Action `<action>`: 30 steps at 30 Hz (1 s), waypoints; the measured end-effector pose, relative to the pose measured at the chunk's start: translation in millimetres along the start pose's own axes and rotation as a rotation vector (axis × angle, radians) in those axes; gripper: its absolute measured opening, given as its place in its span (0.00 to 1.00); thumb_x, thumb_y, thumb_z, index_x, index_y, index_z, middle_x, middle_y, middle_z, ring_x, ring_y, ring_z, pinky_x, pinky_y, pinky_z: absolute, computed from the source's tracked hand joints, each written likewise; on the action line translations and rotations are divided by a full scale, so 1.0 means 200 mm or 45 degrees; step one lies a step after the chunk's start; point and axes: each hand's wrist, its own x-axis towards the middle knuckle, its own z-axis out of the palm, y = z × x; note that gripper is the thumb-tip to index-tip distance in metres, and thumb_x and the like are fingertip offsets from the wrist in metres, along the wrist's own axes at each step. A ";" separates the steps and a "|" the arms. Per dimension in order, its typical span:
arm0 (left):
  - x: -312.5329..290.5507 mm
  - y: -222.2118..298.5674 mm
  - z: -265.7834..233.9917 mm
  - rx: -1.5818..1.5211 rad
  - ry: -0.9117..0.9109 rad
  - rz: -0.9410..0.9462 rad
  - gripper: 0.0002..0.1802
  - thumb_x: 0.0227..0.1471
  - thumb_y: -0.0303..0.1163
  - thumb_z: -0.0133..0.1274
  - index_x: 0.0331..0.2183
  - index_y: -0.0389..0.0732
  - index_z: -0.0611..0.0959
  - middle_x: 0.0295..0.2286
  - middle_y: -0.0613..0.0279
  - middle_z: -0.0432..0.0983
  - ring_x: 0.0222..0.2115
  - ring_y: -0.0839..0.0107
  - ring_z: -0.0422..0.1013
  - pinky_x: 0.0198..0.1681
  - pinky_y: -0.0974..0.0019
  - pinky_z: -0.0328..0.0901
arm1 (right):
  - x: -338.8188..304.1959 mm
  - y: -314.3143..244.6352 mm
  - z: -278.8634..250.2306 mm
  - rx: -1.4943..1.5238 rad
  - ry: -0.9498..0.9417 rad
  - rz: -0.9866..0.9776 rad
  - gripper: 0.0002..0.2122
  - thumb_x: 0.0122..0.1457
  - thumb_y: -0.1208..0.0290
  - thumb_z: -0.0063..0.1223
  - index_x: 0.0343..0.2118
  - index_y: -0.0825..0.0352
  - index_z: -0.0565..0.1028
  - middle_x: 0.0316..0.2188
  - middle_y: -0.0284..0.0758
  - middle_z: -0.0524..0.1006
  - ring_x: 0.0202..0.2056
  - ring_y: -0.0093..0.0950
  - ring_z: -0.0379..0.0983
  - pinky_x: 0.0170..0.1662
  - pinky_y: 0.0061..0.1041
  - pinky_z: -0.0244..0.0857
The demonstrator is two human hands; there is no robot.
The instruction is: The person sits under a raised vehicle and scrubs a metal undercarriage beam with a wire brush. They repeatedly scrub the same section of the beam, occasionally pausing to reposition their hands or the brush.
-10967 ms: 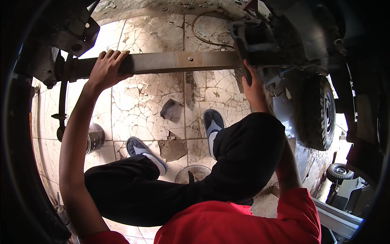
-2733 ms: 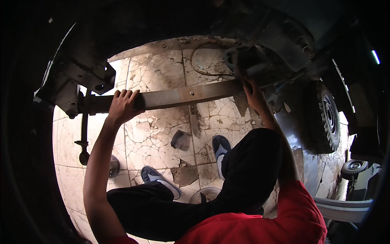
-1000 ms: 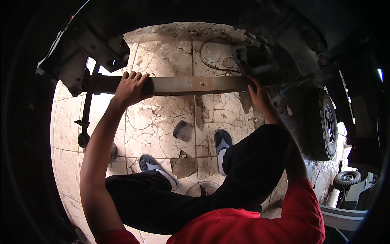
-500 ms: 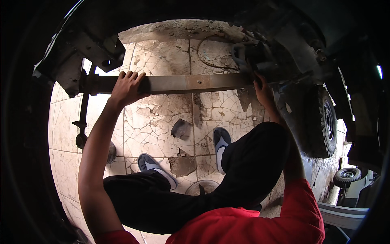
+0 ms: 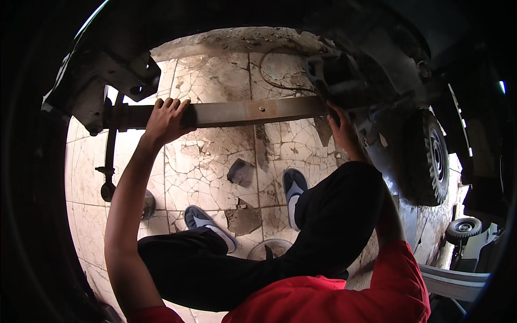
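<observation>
A long steel leaf spring (image 5: pixel 226 114) runs crosswise before me, with a bolt head and a rusty brown patch near its middle. My left hand (image 5: pixel 166 119) is wrapped over its left part, fingers across the top edge. At the right end, my right hand (image 5: pixel 343 129) is just below the spring, thumb and forefinger apart; its other fingers are lost in shadow. The fingertips are close to a dark bracket-like part (image 5: pixel 323 91), and I cannot tell whether they touch it. The spring's left end meets a dark metal hanger (image 5: pixel 89 107) on the vehicle frame.
Cracked pale tiles (image 5: pixel 199 156) lie below, with a dark flat scrap (image 5: pixel 241 172) between my feet. A cylindrical can (image 5: pixel 148 205) stands beside my left leg. A treaded wheel (image 5: pixel 437 156) is at right, another tyre (image 5: pixel 464 228) farther off. A thin cable (image 5: pixel 264 70) loops behind the spring.
My right hand has slid slightly left and down along the spring's right end, and its thumb and forefinger have parted. My left hand keeps its hold.
</observation>
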 end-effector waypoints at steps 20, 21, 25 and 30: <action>0.19 0.30 -0.29 -0.342 0.377 0.456 0.26 0.67 0.36 0.46 0.63 0.44 0.67 0.56 0.56 0.72 0.57 0.59 0.68 0.64 0.52 0.60 | -0.09 0.21 0.08 -0.112 0.210 0.082 0.22 0.71 0.60 0.44 0.65 0.58 0.66 0.64 0.42 0.67 0.66 0.41 0.62 0.66 0.35 0.56; 0.20 0.38 -0.34 -0.418 0.428 0.502 0.26 0.66 0.35 0.47 0.63 0.44 0.67 0.55 0.55 0.73 0.57 0.58 0.69 0.65 0.51 0.60 | -0.09 0.21 0.07 -0.052 0.199 0.104 0.21 0.71 0.60 0.44 0.65 0.58 0.66 0.64 0.41 0.67 0.66 0.40 0.62 0.66 0.35 0.56; 0.07 0.46 -0.41 -0.366 0.324 0.393 0.28 0.64 0.33 0.50 0.62 0.38 0.68 0.55 0.51 0.73 0.59 0.59 0.68 0.65 0.53 0.61 | -0.03 0.07 0.24 0.200 0.175 0.053 0.20 0.71 0.61 0.44 0.65 0.56 0.67 0.63 0.41 0.69 0.65 0.42 0.63 0.65 0.36 0.58; 0.12 0.27 -0.20 -0.501 0.111 0.207 0.23 0.63 0.25 0.47 0.58 0.31 0.71 0.52 0.44 0.74 0.53 0.51 0.72 0.59 0.54 0.64 | -0.03 0.19 0.08 -0.012 0.268 0.082 0.20 0.70 0.62 0.47 0.63 0.57 0.68 0.59 0.43 0.72 0.59 0.48 0.69 0.60 0.39 0.64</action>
